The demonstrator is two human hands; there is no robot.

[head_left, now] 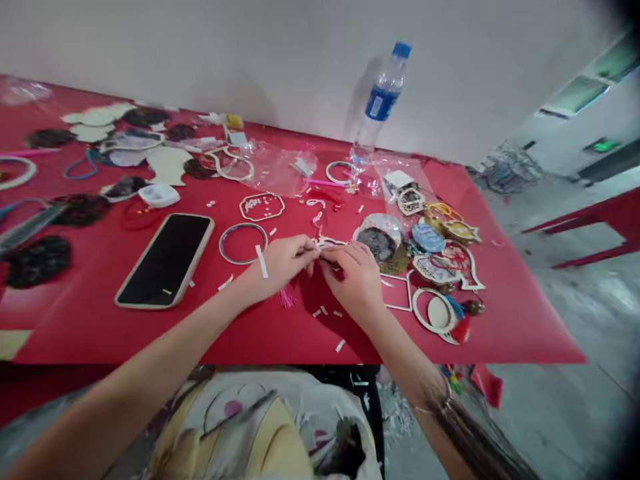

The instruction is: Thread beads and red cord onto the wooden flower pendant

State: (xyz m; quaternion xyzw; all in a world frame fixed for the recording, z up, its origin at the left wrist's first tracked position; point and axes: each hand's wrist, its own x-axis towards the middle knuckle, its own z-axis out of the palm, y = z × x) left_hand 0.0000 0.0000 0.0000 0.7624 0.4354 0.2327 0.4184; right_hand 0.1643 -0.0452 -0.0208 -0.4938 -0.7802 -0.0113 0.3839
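Note:
My left hand [283,261] and my right hand [354,277] meet over the red table [90,313], fingertips pinched together on a small white cut-out frame piece [327,243]. Both hands are closed on it. A pink tassel [287,297] lies just below my left hand. A strip of white tape sticks to my left hand's back. A round ring [243,243] lies to the left of my left hand, and a square white frame [397,291] lies to the right of my right hand.
A phone [167,259] lies face up at the left. A water bottle [380,100] stands at the back by the wall. Ornaments, rings and tassels [440,257] are heaped at the right. Dark and cream cut-outs [125,143] cover the far left. Plastic bags [285,167] lie mid-back.

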